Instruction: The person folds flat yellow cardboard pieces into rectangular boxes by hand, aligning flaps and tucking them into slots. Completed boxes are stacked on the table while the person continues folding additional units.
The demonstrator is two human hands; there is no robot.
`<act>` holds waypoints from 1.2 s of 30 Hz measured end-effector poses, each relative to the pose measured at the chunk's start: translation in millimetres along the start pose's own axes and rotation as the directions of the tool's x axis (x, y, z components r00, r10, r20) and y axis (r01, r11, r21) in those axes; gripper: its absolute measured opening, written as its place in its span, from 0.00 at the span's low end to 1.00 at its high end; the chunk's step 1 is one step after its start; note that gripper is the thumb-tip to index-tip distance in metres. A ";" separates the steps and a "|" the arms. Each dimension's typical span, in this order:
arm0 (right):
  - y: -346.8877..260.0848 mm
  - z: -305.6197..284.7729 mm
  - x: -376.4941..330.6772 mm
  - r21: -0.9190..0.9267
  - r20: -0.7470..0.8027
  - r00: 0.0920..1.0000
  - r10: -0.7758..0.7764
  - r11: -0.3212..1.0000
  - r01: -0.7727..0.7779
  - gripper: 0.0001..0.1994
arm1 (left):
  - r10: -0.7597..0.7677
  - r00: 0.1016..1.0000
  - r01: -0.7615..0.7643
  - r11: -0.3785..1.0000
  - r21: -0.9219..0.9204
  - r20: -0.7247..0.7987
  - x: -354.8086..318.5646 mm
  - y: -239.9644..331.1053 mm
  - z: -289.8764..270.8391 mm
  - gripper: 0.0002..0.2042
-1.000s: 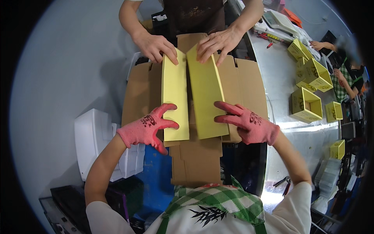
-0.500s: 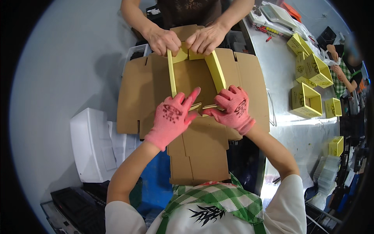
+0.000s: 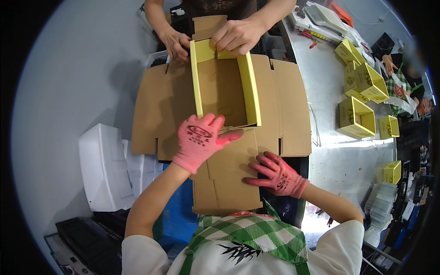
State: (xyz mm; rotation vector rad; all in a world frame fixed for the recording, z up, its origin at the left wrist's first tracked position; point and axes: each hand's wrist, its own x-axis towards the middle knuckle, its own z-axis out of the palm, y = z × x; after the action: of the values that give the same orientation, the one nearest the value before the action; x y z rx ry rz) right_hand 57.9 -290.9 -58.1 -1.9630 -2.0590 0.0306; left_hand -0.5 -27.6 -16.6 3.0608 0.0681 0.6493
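Observation:
A yellow cardboard box (image 3: 252, 87) stands on an unfolded brown cardboard sheet (image 3: 156, 101), its top open towards me. My left hand (image 3: 199, 140), in a pink glove, grips its near left corner, fingers over the edge and thumb along the near wall. At the lower right, my right hand (image 3: 275, 174), also gloved in pink, is spread over the sheet's near flap (image 3: 229, 188), holding nothing. Across from me, a co-worker's right-side hand (image 3: 236, 36) grasps the far wall. Their other hand (image 3: 178, 46) is beside the box's far left corner.
On the metal table (image 3: 323, 165) to the right are several yellow boxes (image 3: 350, 121), a white scale (image 3: 321, 20) and stacked clear plastic trays (image 3: 381, 201). Another person's hand (image 3: 389, 64) shows at the far right. White foam pieces (image 3: 103, 169) stand at the left.
My right hand has left the box's near wall and moved down and right, fingers spreading. The near wall's flaps have come together. The co-worker's left-side hand has slid off the far wall.

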 end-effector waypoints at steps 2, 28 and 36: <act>0.0 11.3 4.7 -0.089 -0.083 0.994 -0.073 0.994 0.065 0.23 | -0.037 0.997 0.039 0.999 -0.027 0.074 2.2 -4.7 -2.1 0.24; 80.9 -71.3 97.8 -0.079 -0.226 0.960 0.167 0.979 -0.189 0.36 | -0.414 0.895 0.172 0.668 -0.724 -0.169 -3.9 1.0 18.3 0.23; 113.1 -78.2 108.1 0.009 0.027 1.000 0.000 1.000 0.000 0.13 | 0.133 0.706 -0.369 0.907 0.202 0.696 49.9 -11.9 -53.6 0.23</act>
State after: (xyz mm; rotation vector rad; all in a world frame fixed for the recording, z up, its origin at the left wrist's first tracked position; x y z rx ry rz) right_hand 183.0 -191.9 13.5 -1.9675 -2.0718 0.0671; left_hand 22.8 -13.3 52.3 3.4364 -0.2954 -0.5833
